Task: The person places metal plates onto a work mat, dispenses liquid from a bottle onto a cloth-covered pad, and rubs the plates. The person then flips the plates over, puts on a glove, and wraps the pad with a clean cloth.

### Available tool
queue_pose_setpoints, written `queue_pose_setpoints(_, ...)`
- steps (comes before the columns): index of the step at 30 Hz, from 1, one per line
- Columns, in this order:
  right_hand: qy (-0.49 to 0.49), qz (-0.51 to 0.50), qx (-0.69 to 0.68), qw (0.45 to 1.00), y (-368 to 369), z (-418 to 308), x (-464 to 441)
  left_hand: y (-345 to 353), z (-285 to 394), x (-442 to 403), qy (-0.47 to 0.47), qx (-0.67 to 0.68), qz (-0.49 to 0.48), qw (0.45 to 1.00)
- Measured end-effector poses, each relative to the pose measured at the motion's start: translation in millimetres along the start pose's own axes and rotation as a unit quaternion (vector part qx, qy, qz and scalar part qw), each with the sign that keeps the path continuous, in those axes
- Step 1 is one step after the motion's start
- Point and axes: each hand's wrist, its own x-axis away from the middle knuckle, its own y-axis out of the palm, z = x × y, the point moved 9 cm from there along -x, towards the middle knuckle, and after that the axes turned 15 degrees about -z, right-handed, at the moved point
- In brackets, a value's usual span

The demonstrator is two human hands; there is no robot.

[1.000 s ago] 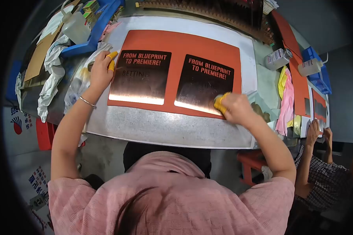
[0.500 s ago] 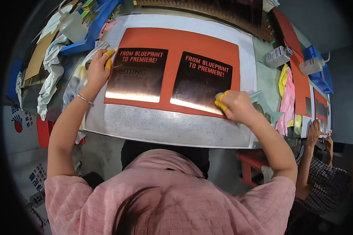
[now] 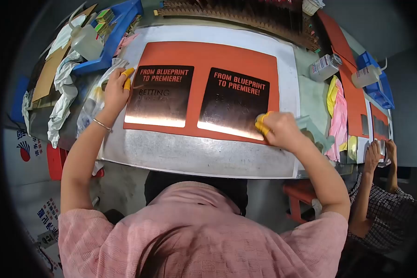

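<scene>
Two dark metal plates lie on an orange mat (image 3: pixel 190 53). The left plate (image 3: pixel 160 109) and the right plate (image 3: pixel 231 111) both carry the orange words "FROM BLUEPRINT TO PREMIERE!", with a bright strip along the lower edge. My left hand (image 3: pixel 116 92), with yellow finger covers, rests at the mat's left edge beside the left plate, fingers apart. My right hand (image 3: pixel 282 130), also with yellow finger covers, is closed at the lower right corner of the right plate. A bit of something grey shows at its fingertips, mostly hidden.
At the upper left stand a blue tray (image 3: pixel 113 53) and a white squeeze bottle (image 3: pixel 87 44). On the right are a metal can (image 3: pixel 325 68), pink cloth (image 3: pixel 339 120) and another bottle (image 3: pixel 366 76). A co-worker's hands (image 3: pixel 373 155) touch another mat. Brown toothed racks (image 3: pixel 227 14) line the back.
The view has tilted a little, so the table sits lower in it. My left hand stays at the mat edge; my right hand remains by the right plate's lower right corner, barely shifted.
</scene>
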Motion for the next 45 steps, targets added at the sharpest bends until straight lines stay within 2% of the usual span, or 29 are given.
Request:
queue_pose_setpoints(1,0.047,0.016,0.022,0.999,-4,10,1,0,1,1,0.004,0.009,0.006,1.000)
queue_pose_setpoints(3,0.023,0.031,0.038,0.999,-6,1,2,-2,-1,1,0.004,0.007,0.013,1.000)
queue_pose_setpoints(5,-0.040,-0.037,-0.012,0.998,5,-24,2,1,-3,2,-0.004,-0.008,-0.008,1.000)
queue_pose_setpoints(7,-0.032,-0.018,-0.025,0.999,6,-8,0,2,-2,2,-0.012,-0.022,-0.014,1.000)
queue_pose_setpoints(9,0.076,0.038,-0.024,0.996,-3,23,-3,-1,-1,2,-0.010,0.020,-0.002,1.000)
queue_pose_setpoints(12,-0.010,-0.015,-0.027,0.999,15,-37,2,10,-15,1,-0.049,0.015,-0.002,0.999)
queue_pose_setpoints(13,-0.024,-0.103,-0.002,0.994,34,-58,6,13,-23,1,-0.056,0.040,-0.003,0.998)
queue_pose_setpoints(14,-0.053,-0.127,0.028,0.990,34,-83,11,17,-30,7,-0.031,0.032,0.074,0.996)
queue_pose_setpoints(15,-0.112,-0.081,-0.057,0.989,21,-97,15,9,-26,6,-0.045,0.097,0.046,0.993)
queue_pose_setpoints(17,-0.080,-0.008,-0.156,0.984,-1,-90,18,11,-33,9,-0.065,0.131,0.054,0.988)
queue_pose_setpoints(19,0.051,0.042,-0.377,0.924,-12,-58,20,3,-28,10,-0.055,0.206,0.059,0.975)
queue_pose_setpoints(20,0.090,0.048,-0.425,0.900,-25,-53,16,6,-30,11,-0.062,0.226,0.050,0.971)
queue_pose_setpoints(21,0.089,0.045,-0.417,0.903,-35,-57,3,7,-34,12,-0.068,0.250,0.042,0.965)
queue_pose_setpoints(23,0.116,0.081,-0.463,0.875,-49,-50,-14,6,-36,14,-0.064,0.367,0.062,0.926)
queue_pose_setpoints(24,0.102,0.087,-0.475,0.870,-57,-51,-29,-13,-30,19,-0.034,0.372,0.100,0.922)
queue_pose_setpoints(27,0.073,0.100,-0.499,0.858,-82,-53,-83,-90,-25,33,-0.003,0.275,0.272,0.922)
queue_pose_setpoints(31,-0.048,0.107,-0.622,0.774,-98,-56,-180,-132,-67,31,-0.074,0.238,0.398,0.883)
queue_pose_setpoints(33,-0.087,0.122,-0.660,0.737,-105,-59,-230,-117,-101,11,-0.086,0.252,0.363,0.893)
queue_pose_setpoints(34,-0.119,0.106,-0.695,0.701,-109,-66,-255,-114,-104,3,-0.090,0.265,0.343,0.897)
queue_pose_setpoints(35,-0.108,0.115,-0.703,0.694,-109,-62,-279,-110,-109,-3,-0.113,0.247,0.327,0.905)
queue_pose_setpoints(37,-0.166,0.087,-0.740,0.647,-111,-67,-324,-112,-108,-11,-0.117,0.271,0.310,0.904)
queue_pose_setpoints(39,-0.148,0.099,-0.760,0.625,-111,-68,-360,-100,-123,-14,-0.146,0.312,0.320,0.882)
queue_pose_setpoints(40,-0.153,0.087,-0.777,0.605,-108,-71,-376,-108,-118,-14,-0.174,0.306,0.292,0.889)
queue_pose_setpoints(42,-0.164,0.051,-0.805,0.568,-103,-81,-400,-103,-124,-15,-0.167,0.283,0.289,0.899)
queue_pose_setpoints(45,-0.162,0.045,-0.823,0.542,-103,-93,-419,-102,-127,-15,-0.174,0.266,0.282,0.905)
